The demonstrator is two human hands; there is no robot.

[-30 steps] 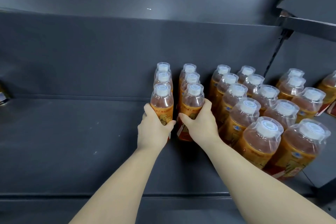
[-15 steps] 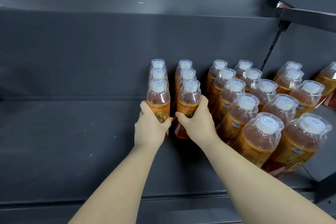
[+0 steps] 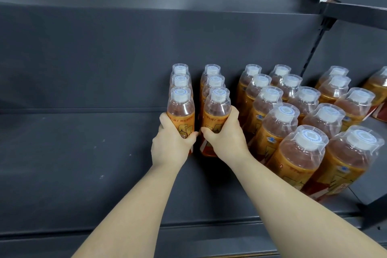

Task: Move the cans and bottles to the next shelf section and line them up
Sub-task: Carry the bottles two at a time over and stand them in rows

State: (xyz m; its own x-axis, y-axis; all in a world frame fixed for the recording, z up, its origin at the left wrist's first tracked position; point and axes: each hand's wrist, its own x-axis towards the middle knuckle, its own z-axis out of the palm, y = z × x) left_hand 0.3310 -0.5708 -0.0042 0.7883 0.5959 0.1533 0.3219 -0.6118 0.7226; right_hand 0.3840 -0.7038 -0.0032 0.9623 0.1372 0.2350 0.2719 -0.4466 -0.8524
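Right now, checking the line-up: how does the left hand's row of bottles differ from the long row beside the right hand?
The left hand's row is three bottles deep; the long row is five. The left hand grips its row's front bottle; no hand grips the long row. Both hold upright orange-labelled bottles with white caps.

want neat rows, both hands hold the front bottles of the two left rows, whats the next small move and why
Probably release both. The left hand grips the left front bottle and the right hand the right front bottle; each stands upright, in line with the two behind it and level with the other, so both rows look settled.
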